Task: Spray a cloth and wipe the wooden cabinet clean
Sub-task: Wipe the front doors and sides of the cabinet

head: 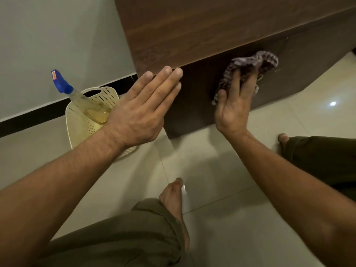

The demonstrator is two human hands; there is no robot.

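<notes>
The right hand (236, 105) presses a bunched, checked purple cloth (252, 64) flat against the dark front face of the wooden cabinet (192, 31), fingers (250, 81) spread over the lower part of the cloth and the thumb out to the left, so the cloth is pinned between palm and wood rather than gripped in a fist; most of the fabric bulges out above and to the right of the fingertips, just under the cabinet's top edge. The left hand (142, 110) is released and flat, holding nothing, its fingertips at the front edge of the cabinet top near the corner, to the left of the cloth hand and apart from it. Behind and left of the left hand's wrist, a cream perforated basket (81, 120) sits on the tiled floor (221, 218) against the wall, with a spray bottle (77, 95) of yellowish liquid leaning in it, blue nozzle pointing up and left. Below the hands a bare foot (173, 195) and olive trousers (123, 236) show
</notes>
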